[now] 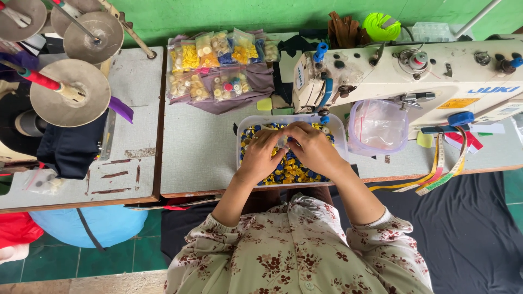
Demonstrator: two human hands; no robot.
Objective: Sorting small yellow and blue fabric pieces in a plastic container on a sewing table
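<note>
A clear plastic tub (338, 126) full of blue and yellow buttons (294, 170) sits at the table's front edge. Both my hands hover over it, fingertips meeting. My left hand (260, 155) and my right hand (313, 148) pinch a small clear plastic bag (283, 140) between them; the bag is mostly hidden by the fingers. An empty clear round container (378, 126) stands just right of the tub.
Several bags of sorted buttons (215, 62) lie on a purple cloth at the back. A white sewing machine (408, 73) fills the right side, a measuring tape (438, 174) hanging off the edge. Thread cones and discs (68, 90) stand at left.
</note>
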